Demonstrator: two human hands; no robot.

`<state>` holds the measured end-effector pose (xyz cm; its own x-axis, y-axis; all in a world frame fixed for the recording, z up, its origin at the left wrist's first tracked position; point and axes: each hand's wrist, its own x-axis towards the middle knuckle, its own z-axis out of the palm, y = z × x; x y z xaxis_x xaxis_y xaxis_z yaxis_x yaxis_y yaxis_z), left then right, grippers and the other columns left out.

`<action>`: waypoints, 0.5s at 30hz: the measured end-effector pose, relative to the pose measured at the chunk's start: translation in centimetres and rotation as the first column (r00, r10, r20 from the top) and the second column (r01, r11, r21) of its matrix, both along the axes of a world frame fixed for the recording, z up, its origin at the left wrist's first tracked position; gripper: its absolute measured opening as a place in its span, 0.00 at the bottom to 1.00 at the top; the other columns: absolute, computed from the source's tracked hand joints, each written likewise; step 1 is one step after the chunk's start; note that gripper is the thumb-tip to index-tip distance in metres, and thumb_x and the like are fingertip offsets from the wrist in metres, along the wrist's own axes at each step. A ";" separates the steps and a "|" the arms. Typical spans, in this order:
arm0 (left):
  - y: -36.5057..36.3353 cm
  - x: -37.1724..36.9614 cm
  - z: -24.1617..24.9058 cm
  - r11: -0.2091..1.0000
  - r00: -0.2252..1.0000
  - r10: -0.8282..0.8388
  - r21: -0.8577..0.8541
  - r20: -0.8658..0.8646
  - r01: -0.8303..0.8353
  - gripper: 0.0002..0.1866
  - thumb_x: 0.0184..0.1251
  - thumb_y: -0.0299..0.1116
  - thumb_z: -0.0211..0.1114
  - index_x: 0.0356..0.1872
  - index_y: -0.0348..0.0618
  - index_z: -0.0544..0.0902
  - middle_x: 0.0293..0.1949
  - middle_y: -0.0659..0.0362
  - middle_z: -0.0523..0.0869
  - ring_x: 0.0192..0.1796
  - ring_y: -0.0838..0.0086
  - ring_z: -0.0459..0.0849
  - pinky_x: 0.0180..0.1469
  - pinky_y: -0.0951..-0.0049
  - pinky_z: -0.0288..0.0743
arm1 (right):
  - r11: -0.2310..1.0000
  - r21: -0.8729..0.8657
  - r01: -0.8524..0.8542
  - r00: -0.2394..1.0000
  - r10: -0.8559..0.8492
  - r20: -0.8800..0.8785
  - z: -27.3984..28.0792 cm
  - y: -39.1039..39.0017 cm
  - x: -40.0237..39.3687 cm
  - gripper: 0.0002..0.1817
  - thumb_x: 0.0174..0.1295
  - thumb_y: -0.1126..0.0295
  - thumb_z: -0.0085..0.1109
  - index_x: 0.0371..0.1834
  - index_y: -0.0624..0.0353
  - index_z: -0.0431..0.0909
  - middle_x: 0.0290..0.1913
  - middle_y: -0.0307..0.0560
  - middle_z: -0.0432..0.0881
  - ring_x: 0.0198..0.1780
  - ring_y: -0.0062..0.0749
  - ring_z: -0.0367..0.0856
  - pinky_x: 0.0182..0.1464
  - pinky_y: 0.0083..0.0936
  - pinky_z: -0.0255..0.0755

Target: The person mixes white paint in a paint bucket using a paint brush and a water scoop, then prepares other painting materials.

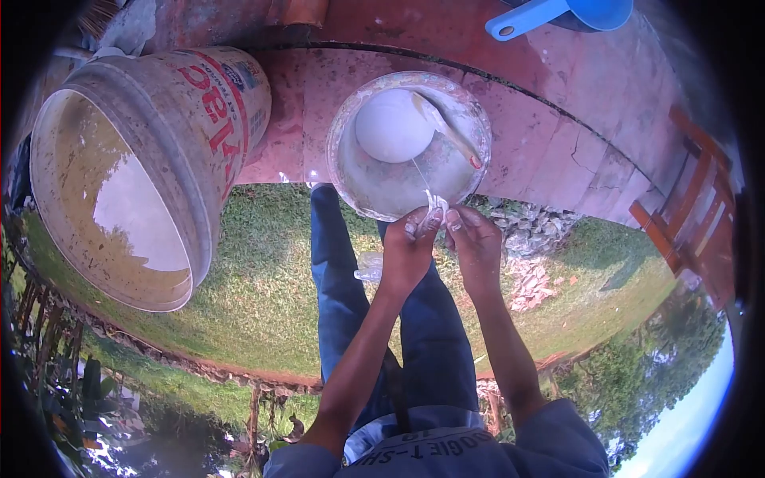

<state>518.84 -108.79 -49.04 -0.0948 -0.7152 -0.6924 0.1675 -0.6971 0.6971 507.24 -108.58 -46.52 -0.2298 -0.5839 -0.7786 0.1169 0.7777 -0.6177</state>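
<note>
Both hands meet at the near rim of a round, paint-stained container (351, 187). Pinched in the fingertips of my left hand (410, 243) is a small wet white strand or scrap (436, 204). My right hand (476, 243) closes its fingers on the same white piece, close beside the left. A thin white thread runs from it up to a pool of white liquid (394, 126) inside the container. A white-coated brush or stick (450, 131) leans across the container's right side, its reddish end near the rim.
A large bucket (239, 103) with red lettering, holding liquid, stands at the left. A blue dipper (602, 12) lies at the top right. An orange wooden chair or frame (697, 199) is at the right. A clear plastic item (369, 267) is near the legs.
</note>
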 end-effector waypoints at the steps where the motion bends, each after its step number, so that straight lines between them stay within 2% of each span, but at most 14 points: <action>1: 0.0 0.1 -0.2 1.000 1.000 -0.001 -0.001 0.002 0.001 0.11 0.72 0.30 0.58 0.44 0.32 0.83 0.28 0.62 0.83 0.31 0.82 0.76 0.35 0.76 0.71 | 0.996 0.084 0.043 0.999 -0.043 -0.004 -0.1 -0.3 0.2 0.12 0.67 0.67 0.61 0.47 0.65 0.81 0.33 0.38 0.82 0.29 0.12 0.71 0.29 0.12 0.63; 2: 0.1 0.3 -0.4 0.999 0.998 -0.045 -0.029 0.035 0.046 0.10 0.71 0.28 0.58 0.43 0.32 0.83 0.30 0.59 0.84 0.33 0.80 0.78 0.38 0.75 0.72 | 0.996 0.083 0.043 0.999 -0.043 -0.002 -0.3 -0.4 0.3 0.12 0.67 0.67 0.61 0.47 0.65 0.81 0.33 0.38 0.82 0.29 0.12 0.71 0.29 0.12 0.63; 4: 0.0 0.8 -0.9 0.994 0.994 -0.088 -0.055 0.071 0.092 0.09 0.71 0.26 0.57 0.42 0.31 0.82 0.31 0.56 0.86 0.35 0.78 0.80 0.41 0.73 0.73 | 0.976 0.138 0.171 0.975 -0.188 0.121 -0.8 -0.5 0.4 0.11 0.65 0.68 0.63 0.43 0.65 0.82 0.30 0.36 0.80 0.26 0.12 0.68 0.27 0.12 0.60; 6: 0.0 1.2 -1.2 0.984 0.986 -0.124 -0.118 0.108 0.136 0.07 0.66 0.23 0.59 0.41 0.31 0.81 0.29 0.50 0.84 0.29 0.73 0.79 0.35 0.71 0.72 | 0.974 0.135 0.181 0.974 -0.197 0.113 -1.1 -0.9 0.9 0.09 0.65 0.70 0.63 0.42 0.65 0.81 0.30 0.36 0.80 0.26 0.12 0.68 0.27 0.12 0.60; 9: -0.6 1.5 -0.9 0.983 0.980 -0.135 -0.103 0.149 0.151 0.06 0.66 0.23 0.57 0.38 0.30 0.81 0.27 0.48 0.83 0.27 0.69 0.80 0.34 0.70 0.73 | 0.974 0.111 0.200 0.970 -0.213 0.118 -1.3 -1.2 1.6 0.07 0.64 0.72 0.62 0.40 0.65 0.81 0.30 0.36 0.80 0.26 0.12 0.68 0.28 0.12 0.61; 11: -0.8 1.5 -0.9 0.988 0.984 -0.111 -0.089 0.137 0.124 0.07 0.66 0.23 0.57 0.38 0.30 0.81 0.26 0.47 0.83 0.27 0.69 0.80 0.34 0.69 0.73 | 0.974 0.090 0.209 0.966 -0.219 0.135 -1.8 -1.2 2.1 0.06 0.64 0.73 0.61 0.40 0.65 0.81 0.30 0.36 0.80 0.27 0.12 0.69 0.29 0.12 0.62; 13: -0.9 1.3 -0.8 0.992 0.989 -0.086 -0.079 0.124 0.096 0.07 0.66 0.24 0.56 0.37 0.30 0.81 0.26 0.47 0.83 0.27 0.68 0.80 0.34 0.69 0.73 | 0.985 -0.102 0.139 0.990 -0.141 -0.014 -2.8 -0.7 2.6 0.06 0.64 0.74 0.60 0.39 0.66 0.80 0.30 0.37 0.80 0.29 0.12 0.71 0.31 0.13 0.66; 15: -0.9 1.2 -0.7 0.995 0.986 -0.088 -0.024 0.139 0.093 0.09 0.69 0.27 0.55 0.39 0.32 0.81 0.28 0.54 0.84 0.33 0.78 0.79 0.37 0.73 0.72 | 0.985 -0.125 0.117 0.992 -0.123 -0.041 -3.5 -0.1 2.5 0.06 0.64 0.74 0.60 0.39 0.66 0.80 0.30 0.37 0.80 0.30 0.12 0.72 0.33 0.13 0.67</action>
